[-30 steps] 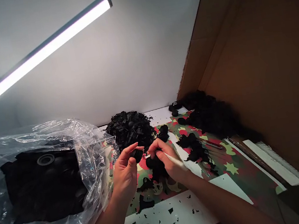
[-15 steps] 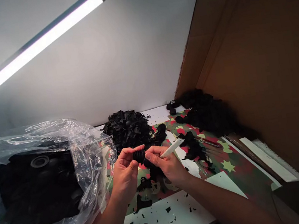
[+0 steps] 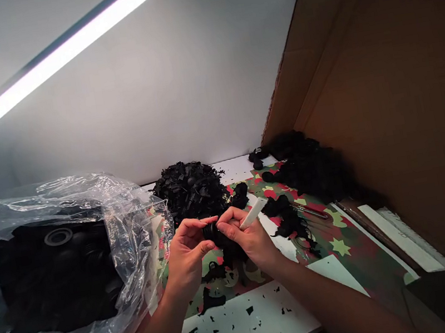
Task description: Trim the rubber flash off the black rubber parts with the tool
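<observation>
A small black ribbed rubber part (image 3: 209,231) is held between my two hands above the middle of the table. My left hand (image 3: 188,250) curls round its left end, fingers on top and thumb below. My right hand (image 3: 247,237) pinches at the part's right side and also grips a flat white handle (image 3: 254,213), which sticks up to the right past the knuckles. Whatever is at the handle's other end is hidden by the fingers. Just behind the hands rises a heap of black rubber scraps (image 3: 190,189).
On the left lies an open clear plastic bag (image 3: 130,226) with black ribbed parts inside. A dark pile (image 3: 316,168) leans by the cardboard wall (image 3: 394,77). Black trimmings litter a white sheet (image 3: 273,324) and the patterned mat (image 3: 350,225). A lit tube lamp (image 3: 57,57) hangs above.
Both hands have shifted slightly, with the ribbed part moving a little right. The white handle has tilted more upright, and my left thumb has moved slightly away from the part.
</observation>
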A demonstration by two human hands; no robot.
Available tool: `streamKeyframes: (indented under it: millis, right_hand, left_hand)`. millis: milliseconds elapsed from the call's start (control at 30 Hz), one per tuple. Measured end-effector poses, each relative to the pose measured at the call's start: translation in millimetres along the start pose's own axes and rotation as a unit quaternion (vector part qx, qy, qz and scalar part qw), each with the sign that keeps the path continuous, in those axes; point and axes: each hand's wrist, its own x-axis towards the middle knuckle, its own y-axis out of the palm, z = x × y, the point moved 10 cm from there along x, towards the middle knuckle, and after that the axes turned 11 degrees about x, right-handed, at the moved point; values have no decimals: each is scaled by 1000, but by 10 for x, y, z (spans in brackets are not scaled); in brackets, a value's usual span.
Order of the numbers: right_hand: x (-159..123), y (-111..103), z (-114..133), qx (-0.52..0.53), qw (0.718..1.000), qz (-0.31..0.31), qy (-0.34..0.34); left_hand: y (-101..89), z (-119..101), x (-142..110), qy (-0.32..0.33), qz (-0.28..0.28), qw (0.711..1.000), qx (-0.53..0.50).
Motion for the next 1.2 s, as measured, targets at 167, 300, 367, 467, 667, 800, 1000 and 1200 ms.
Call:
streamKeyframes:
  millis: [167,300,367,467,667,800,1000,1200]
  right_hand:
    - [-4,-93,-46,-7,999,-29,-17]
    - [40,-277,-59,-33,996,-60,-49]
    - [91,-361,18,-108,990,-56,-76]
    - [174,-378,114,-262,960,3,-95]
    - [122,-241,-137,-412,895,173,1]
    - [87,-192,-185,-472,859,199,-10]
    - [45,-157,-132,-401,882,248,-2]
    - [92,-328,173,-272,954,122,-41]
  left_hand:
    - [-22,24,33,0,-9,1000,24]
    - [68,-323,-126,45,-24,987,155]
    - [16,-794,-327,137,-70,946,286]
    - [-379,-1537,-690,251,-225,778,531]
    - [-1453,-1657,-561,146,-245,637,716]
    - [-922,-1566,-650,228,-241,638,695]
    - [129,-287,-347,131,-6,839,528]
    - [74,364,45,13,11,910,415]
